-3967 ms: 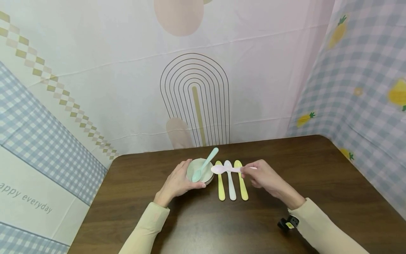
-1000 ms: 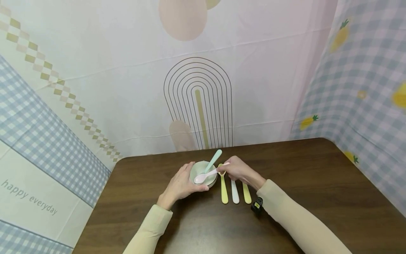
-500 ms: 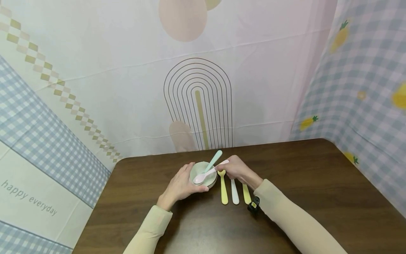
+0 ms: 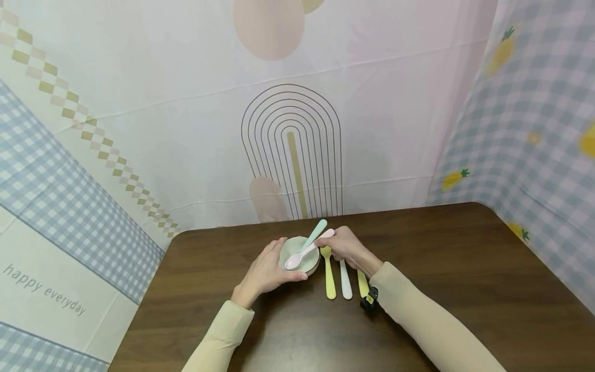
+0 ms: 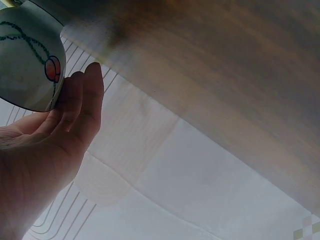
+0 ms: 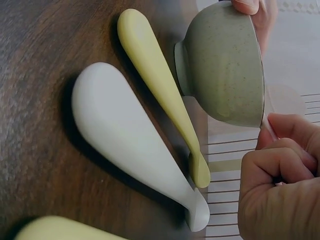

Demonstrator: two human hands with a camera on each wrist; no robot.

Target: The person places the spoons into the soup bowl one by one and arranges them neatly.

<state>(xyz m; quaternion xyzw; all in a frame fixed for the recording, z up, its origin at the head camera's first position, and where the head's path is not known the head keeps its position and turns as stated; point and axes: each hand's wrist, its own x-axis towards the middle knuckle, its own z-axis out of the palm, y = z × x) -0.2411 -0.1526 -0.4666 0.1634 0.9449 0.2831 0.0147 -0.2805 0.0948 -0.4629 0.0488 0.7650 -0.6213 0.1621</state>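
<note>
My left hand [image 4: 266,267] grips a small pale green bowl [image 4: 312,268] from its left side, thumb near the front and fingers behind. A painted flower pattern shows on the bowl's outside [image 5: 30,60] in the left wrist view. Inside the bowl leans a mint spoon [image 4: 318,228], handle sticking out at the back right. My right hand [image 4: 349,248] pinches the handle of a pale pink spoon [image 4: 293,262], whose head is over or in the bowl, crossing the mint spoon. Whether it touches the bowl's bottom I cannot tell. Fingers hide part of the handle.
Right of the bowl lie a yellow spoon [image 4: 330,287], a white spoon [image 4: 346,287] and another yellow spoon [image 4: 362,283], partly under my right hand and wrist. The brown table [image 4: 297,330] ends at a back edge against a patterned cloth [image 4: 209,129].
Four seconds ago the pink spoon was held over the row of spoons; my right hand has carried it left to the bowl. Lately its handle has tilted up slightly. The left hand stays on the bowl.
</note>
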